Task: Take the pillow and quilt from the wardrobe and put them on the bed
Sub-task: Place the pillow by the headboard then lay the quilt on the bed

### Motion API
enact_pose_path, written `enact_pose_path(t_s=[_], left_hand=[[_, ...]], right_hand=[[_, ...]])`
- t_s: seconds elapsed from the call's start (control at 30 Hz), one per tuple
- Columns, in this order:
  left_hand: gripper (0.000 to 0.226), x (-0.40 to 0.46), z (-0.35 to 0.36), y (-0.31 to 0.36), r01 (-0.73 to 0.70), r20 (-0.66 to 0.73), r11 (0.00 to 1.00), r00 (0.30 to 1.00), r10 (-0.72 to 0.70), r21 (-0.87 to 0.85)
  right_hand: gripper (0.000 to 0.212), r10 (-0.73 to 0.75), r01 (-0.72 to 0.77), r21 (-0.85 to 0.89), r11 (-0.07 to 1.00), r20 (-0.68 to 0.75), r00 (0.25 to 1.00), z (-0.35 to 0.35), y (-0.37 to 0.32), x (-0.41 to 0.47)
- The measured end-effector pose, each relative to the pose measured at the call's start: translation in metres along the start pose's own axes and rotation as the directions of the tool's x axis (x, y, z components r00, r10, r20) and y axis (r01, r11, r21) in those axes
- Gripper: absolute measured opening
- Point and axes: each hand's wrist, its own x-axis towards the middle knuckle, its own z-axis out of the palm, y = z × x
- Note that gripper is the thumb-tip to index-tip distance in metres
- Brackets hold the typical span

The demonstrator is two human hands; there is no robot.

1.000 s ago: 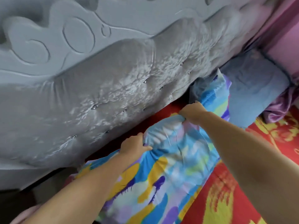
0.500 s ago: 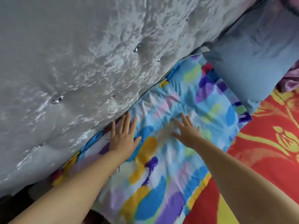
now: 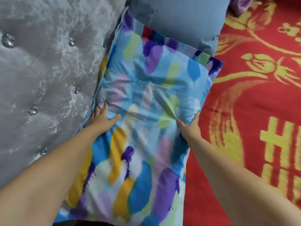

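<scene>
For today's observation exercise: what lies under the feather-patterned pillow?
The multicoloured feather-patterned pillow lies on the red blanket with yellow motifs, beside the grey tufted headboard. Its far end tucks under a grey-blue pillow. The bedding directly beneath it is covered.

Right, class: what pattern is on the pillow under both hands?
Multicoloured feather-like strokes on the light blue pillow, best seen in the head view.

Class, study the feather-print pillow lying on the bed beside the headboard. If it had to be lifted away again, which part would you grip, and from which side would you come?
Grip the feather-print pillow by its two long side edges near the middle, roughly where the left hand and right hand rest. Approach from the near end: the grey headboard crowds one side and a blue-grey pillow overlaps the far end. It looks soft, so pinching the cover should work.
</scene>
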Motion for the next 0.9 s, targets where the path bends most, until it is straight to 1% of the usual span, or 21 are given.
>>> enact_pose_path(t_s=[0.07,0.13,0.17,0.23,0.3,0.33,0.4,0.5,0.57,0.63,0.7,0.77,0.83,0.9], left_hand=[[0.096,0.005,0.004,0.001,0.015,-0.015,0.998,1.000,-0.014,0.057],[0.096,0.001,0.011,0.002,0.031,-0.086,0.996,0.996,-0.025,0.080],[0.094,-0.005,0.013,0.003,0.051,-0.118,0.995,0.992,-0.041,0.083],[0.087,-0.024,0.018,0.010,0.093,-0.142,0.988,0.987,-0.075,0.125],[0.079,-0.049,0.023,0.023,0.086,-0.123,0.984,0.990,-0.067,0.154],[0.077,-0.064,0.025,0.032,0.046,-0.105,0.989,0.994,-0.031,0.142],[0.075,-0.094,0.025,0.053,-0.096,-0.070,0.987,0.992,0.105,0.128],[0.072,-0.142,0.017,0.080,-0.307,-0.052,0.940,0.947,0.317,0.147],[0.071,-0.176,0.013,0.089,-0.379,-0.034,0.915,0.922,0.387,0.139],[0.071,-0.207,0.008,0.091,-0.381,-0.026,0.913,0.921,0.389,0.145],[0.069,-0.233,-0.006,0.090,-0.343,-0.065,0.924,0.932,0.357,0.167],[0.067,-0.260,-0.029,0.092,-0.297,-0.181,0.939,0.928,0.326,0.173],[0.065,-0.291,-0.056,0.095,-0.254,-0.337,0.956,0.896,0.289,0.145],[0.062,-0.324,-0.078,0.097,-0.230,-0.467,0.968,0.849,0.249,0.098]], right_hand=[[0.093,0.000,0.002,-0.026,1.000,0.076,0.997,-0.001,0.009,0.005],[0.096,0.011,-0.005,-0.036,0.999,0.157,0.988,-0.006,0.009,0.011],[0.097,0.008,0.002,-0.055,0.998,0.175,0.984,-0.009,0.007,0.012],[0.095,-0.013,0.039,-0.139,0.990,0.184,0.983,-0.017,0.005,0.003],[0.090,-0.047,0.100,-0.263,0.960,0.198,0.979,-0.027,0.002,-0.018],[0.088,-0.061,0.132,-0.312,0.941,0.227,0.972,-0.034,0.000,-0.029],[0.086,-0.092,0.201,-0.354,0.913,0.300,0.949,-0.051,-0.009,-0.052],[0.083,-0.194,0.325,-0.345,0.881,0.362,0.912,-0.084,-0.022,-0.088],[0.083,-0.252,0.408,-0.352,0.842,0.414,0.875,-0.106,-0.026,-0.114],[0.082,-0.277,0.467,-0.367,0.804,0.464,0.842,-0.128,-0.030,-0.136],[0.078,-0.335,0.552,-0.422,0.719,0.486,0.807,-0.153,-0.042,-0.152],[0.074,-0.449,0.650,-0.497,0.575,0.473,0.758,-0.178,-0.067,-0.165],[0.072,-0.568,0.727,-0.515,0.454,0.461,0.682,-0.201,-0.097,-0.182],[0.069,-0.650,0.782,-0.516,0.349,0.468,0.599,-0.216,-0.124,-0.201]])
